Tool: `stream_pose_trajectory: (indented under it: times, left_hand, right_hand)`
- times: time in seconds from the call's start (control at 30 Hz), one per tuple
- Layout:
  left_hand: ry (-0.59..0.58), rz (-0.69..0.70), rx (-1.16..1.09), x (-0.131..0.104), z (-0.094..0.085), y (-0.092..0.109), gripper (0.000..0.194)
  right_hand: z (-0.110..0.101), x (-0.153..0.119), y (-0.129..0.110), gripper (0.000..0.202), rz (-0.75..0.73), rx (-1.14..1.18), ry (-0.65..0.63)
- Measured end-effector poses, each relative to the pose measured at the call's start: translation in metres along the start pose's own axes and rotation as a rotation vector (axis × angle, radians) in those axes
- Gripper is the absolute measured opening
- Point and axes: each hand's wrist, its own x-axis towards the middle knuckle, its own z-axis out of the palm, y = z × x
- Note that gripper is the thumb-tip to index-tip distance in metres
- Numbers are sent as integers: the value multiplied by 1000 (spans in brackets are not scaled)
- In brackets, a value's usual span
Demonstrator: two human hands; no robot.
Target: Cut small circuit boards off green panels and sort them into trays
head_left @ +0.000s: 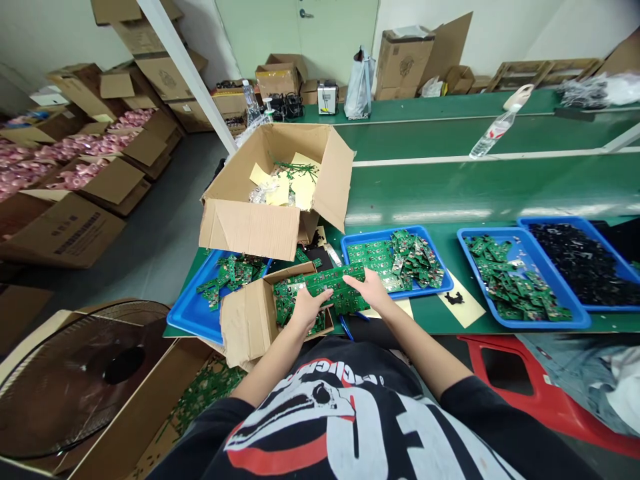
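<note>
circuit panel (pixel 345 301) lies between left grip (pixel 307 308) and right grip (pixel 373 289), both clasping its sides.

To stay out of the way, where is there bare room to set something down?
The left blue tray's near-left part, beside the small carton, looks bare; so does a narrow strip of green bench between the middle tray and next tray rightward. Crowded: around the left hand and right hand, amid boards, small carton and middle tray.

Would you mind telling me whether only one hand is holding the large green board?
No, the left hand and the right hand both hold the large green board, one on either side.
</note>
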Motion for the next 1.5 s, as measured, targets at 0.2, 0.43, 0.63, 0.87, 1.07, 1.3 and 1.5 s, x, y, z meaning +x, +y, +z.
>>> stream_pose_trajectory:
  times: [0.2,0.43,0.63,0.87,1.07,1.3,1.5]
  left_hand:
    - [77,62,188,10,0,-9,26]
    - [59,154,469,38,-6,-2,16]
    - [-80,100,612,75,13,5,48]
    - [-194,133,537,89,25,18,51]
    - [-292,103,173,59,42,15,53]
    - [-164,87,-2,45,59,5,52]
    - [-278,62,95,44,57,22,45]
  right_hand:
    - [19,-3,11,26,-27,-89,144]
    - [14,4,35,34,98,29,248]
    - [-2,12,54,35,326,439,396]
    - [-3,6,42,34,328,904,321]
    - [14,-5,25,34,206,1060,207]
    - [12,-6,17,38,266,672,140]
    - [-15,10,11,32,-22,161,168]
